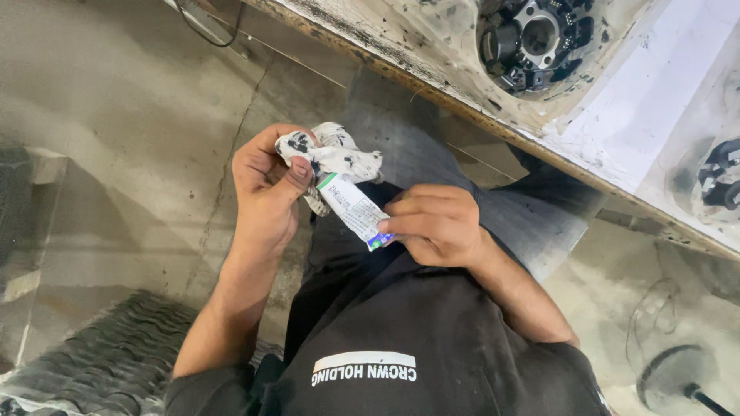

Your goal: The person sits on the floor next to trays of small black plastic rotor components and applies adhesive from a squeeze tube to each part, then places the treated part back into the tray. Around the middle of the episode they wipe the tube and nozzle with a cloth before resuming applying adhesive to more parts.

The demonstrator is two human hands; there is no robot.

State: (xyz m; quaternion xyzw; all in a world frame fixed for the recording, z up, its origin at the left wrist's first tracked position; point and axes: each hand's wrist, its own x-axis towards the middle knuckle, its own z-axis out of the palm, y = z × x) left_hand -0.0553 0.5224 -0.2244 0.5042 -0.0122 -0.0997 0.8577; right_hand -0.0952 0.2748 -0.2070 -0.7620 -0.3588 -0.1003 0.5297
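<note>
Here the left hand (266,189) grips a stained white rag (331,158) around a small white tube's (353,209) cap end; the right hand (435,227) pinches the tube's tail, below the counter (617,115) edge.

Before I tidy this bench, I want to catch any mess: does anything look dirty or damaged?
The rag in the left hand is blotched black, and the workbench covering is grease-stained. The tube looks intact.

black metal part (534,40) on stained workbench (617,115), concrete floor (139,115)
</note>
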